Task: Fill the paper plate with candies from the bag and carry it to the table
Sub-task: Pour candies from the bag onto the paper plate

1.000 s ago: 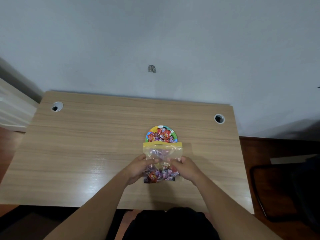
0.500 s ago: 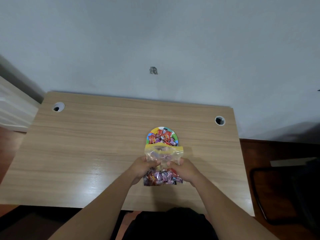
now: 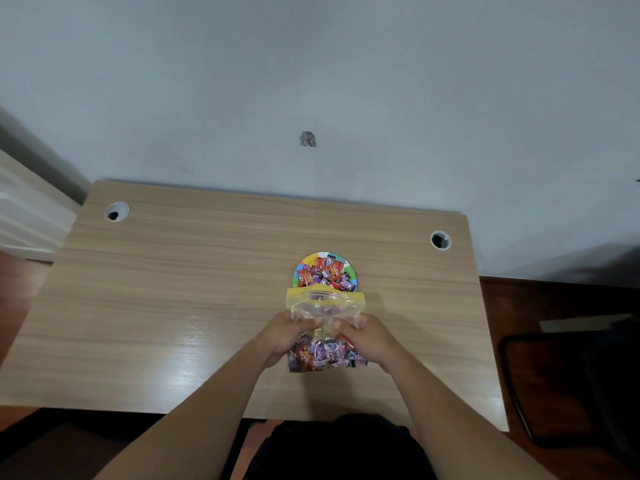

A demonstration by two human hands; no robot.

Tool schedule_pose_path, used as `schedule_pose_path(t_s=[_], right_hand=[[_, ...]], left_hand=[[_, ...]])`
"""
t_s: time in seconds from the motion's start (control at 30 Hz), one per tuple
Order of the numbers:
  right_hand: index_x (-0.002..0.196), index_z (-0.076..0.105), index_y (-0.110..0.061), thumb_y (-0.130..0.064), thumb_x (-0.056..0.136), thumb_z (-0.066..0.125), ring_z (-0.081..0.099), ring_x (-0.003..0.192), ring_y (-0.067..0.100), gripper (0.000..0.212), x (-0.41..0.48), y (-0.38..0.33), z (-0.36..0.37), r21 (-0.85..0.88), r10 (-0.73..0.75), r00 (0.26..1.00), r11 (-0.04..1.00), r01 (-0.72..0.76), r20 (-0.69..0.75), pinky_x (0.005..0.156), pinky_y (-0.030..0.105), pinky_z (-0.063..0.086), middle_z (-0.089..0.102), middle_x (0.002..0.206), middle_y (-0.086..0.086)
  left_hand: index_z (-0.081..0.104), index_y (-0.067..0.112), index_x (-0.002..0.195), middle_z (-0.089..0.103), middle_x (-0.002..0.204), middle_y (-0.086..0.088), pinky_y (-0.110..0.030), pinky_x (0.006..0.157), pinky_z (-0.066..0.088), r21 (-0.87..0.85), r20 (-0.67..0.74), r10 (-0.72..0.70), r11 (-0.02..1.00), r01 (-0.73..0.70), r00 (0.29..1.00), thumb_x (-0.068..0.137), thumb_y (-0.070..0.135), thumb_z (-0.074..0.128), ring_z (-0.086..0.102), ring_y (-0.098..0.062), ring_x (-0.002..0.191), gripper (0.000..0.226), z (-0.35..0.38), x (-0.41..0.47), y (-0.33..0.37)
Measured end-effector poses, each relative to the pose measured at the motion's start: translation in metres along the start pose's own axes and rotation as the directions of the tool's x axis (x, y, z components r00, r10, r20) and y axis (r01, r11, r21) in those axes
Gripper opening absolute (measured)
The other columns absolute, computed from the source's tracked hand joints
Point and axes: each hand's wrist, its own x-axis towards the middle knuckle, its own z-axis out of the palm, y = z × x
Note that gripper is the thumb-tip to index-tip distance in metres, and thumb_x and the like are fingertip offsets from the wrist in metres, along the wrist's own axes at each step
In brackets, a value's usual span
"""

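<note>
Hands: left [image 3: 289, 336], right [image 3: 369, 339], each grip pinching one bag [image 3: 325, 306]; one plate [image 3: 300, 271], candies uncountable.

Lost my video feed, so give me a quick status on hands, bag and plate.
Left hand and right hand both grip the candy bag. Paper plate loaded with candies, on desk beyond bag. Nothing obstructing.

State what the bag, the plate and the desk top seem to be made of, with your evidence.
Bag: thin clear plastic, glossy, crumpling under the hands; candies show through.
Plate: probably paper, with a colourful printed rim.
Desk top: wood-grain surface, likely laminate, with a slight sheen.
</note>
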Motion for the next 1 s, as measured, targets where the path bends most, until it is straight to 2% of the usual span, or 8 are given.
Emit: schedule_pose_path(t_s=[0.07, 0.2, 0.3, 0.4, 0.6, 0.7, 0.87, 1.0], right_hand=[[0.118, 0.077, -0.026, -0.043, 0.101, 0.071, 0.075, 0.104, 0.012, 0.025, -0.002, -0.001, 0.0, 0.021, -0.012, 1.0, 1.0, 0.012, -0.001, 0.095, 0.032, 0.055, 0.082, 0.111, -0.007], [0.101, 0.075, -0.033, -0.039, 0.1, 0.072, 0.075, 0.102, 0.015, 0.006, -0.004, -0.001, 0.001, 0.013, -0.01, 1.0, 1.0, 0.01, 0.004, 0.085, 0.028, 0.053, 0.08, 0.108, -0.008], [0.107, 0.078, -0.031, -0.042, 0.098, 0.074, 0.076, 0.082, 0.02, 0.015, -0.001, 0.004, 0.002, 0.005, 0.008, 1.0, 1.0, -0.008, 0.003, 0.072, 0.03, 0.055, 0.083, 0.099, -0.003], [0.108, 0.078, -0.021, -0.038, 0.099, 0.074, 0.067, 0.064, 0.015, 0.019, -0.001, 0.009, 0.002, -0.028, 0.021, 1.0, 0.999, -0.021, -0.018, 0.054, 0.022, 0.046, 0.075, 0.072, -0.005], [0.121, 0.08, -0.024, -0.034, 0.101, 0.073, 0.074, 0.071, 0.0, 0.024, -0.002, 0.013, 0.004, 0.037, -0.031, 0.999, 0.999, 0.032, -0.015, 0.074, 0.027, 0.055, 0.084, 0.092, -0.006], [0.123, 0.08, -0.022, -0.032, 0.102, 0.072, 0.079, 0.088, 0.007, 0.025, -0.003, 0.015, 0.005, 0.052, -0.044, 0.999, 0.998, 0.045, -0.02, 0.08, 0.028, 0.058, 0.085, 0.105, -0.003], [0.12, 0.081, -0.022, -0.041, 0.096, 0.076, 0.067, 0.069, 0.016, 0.031, 0.0, 0.021, 0.003, 0.063, 0.022, 1.0, 0.998, -0.021, -0.017, 0.069, 0.035, 0.056, 0.079, 0.085, 0.008], [0.125, 0.08, -0.029, -0.034, 0.098, 0.077, 0.061, 0.065, 0.011, 0.028, 0.002, 0.023, 0.001, 0.114, -0.012, 1.0, 0.993, 0.013, -0.007, 0.075, 0.034, 0.054, 0.073, 0.07, -0.011]], left_hand=[[0.077, 0.001, 0.116, 0.087, 0.099, -0.009, -0.034, 0.082, 0.064, -0.001, 0.004, 0.018, 1.0, -0.018, 1.0, 0.098, 0.019, 0.081, 0.082, -0.024, 0.091, 0.025, 0.0, -0.002, 0.002], [0.077, -0.002, 0.121, 0.086, 0.105, -0.015, -0.035, 0.08, 0.065, -0.015, -0.009, 0.023, 1.0, -0.023, 1.0, 0.096, 0.014, 0.082, 0.084, -0.029, 0.093, 0.03, 0.001, -0.001, 0.001], [0.078, 0.001, 0.121, 0.086, 0.111, -0.018, -0.044, 0.093, 0.067, -0.015, -0.037, 0.013, 1.0, -0.014, 0.999, 0.093, 0.012, 0.085, 0.082, -0.038, 0.106, 0.031, 0.0, 0.001, -0.002], [0.078, -0.001, 0.121, 0.085, 0.11, -0.021, -0.041, 0.086, 0.064, -0.029, -0.045, 0.026, 0.999, -0.028, 0.999, 0.091, 0.011, 0.086, 0.081, -0.034, 0.096, 0.033, 0.001, 0.003, -0.006], [0.077, 0.002, 0.124, 0.085, 0.115, -0.017, -0.049, 0.099, 0.065, -0.059, -0.04, 0.018, 0.998, -0.02, 0.999, 0.089, 0.011, 0.089, 0.081, -0.038, 0.11, 0.038, 0.003, 0.004, -0.005], [0.075, 0.004, 0.128, 0.085, 0.118, -0.017, -0.054, 0.108, 0.061, -0.06, -0.002, -0.003, 0.998, 0.003, 1.0, 0.089, 0.01, 0.088, 0.08, -0.038, 0.115, 0.041, 0.004, 0.004, -0.003], [0.078, 0.004, 0.126, 0.085, 0.119, -0.016, -0.054, 0.113, 0.057, -0.067, 0.016, -0.024, 0.997, 0.025, 1.0, 0.09, 0.014, 0.088, 0.079, -0.037, 0.118, 0.039, 0.004, 0.004, -0.004], [0.081, 0.009, 0.12, 0.086, 0.115, -0.011, -0.052, 0.116, 0.053, -0.021, -0.011, -0.034, 0.999, 0.034, 0.999, 0.09, 0.024, 0.089, 0.076, -0.037, 0.122, 0.035, 0.007, 0.004, -0.005]])
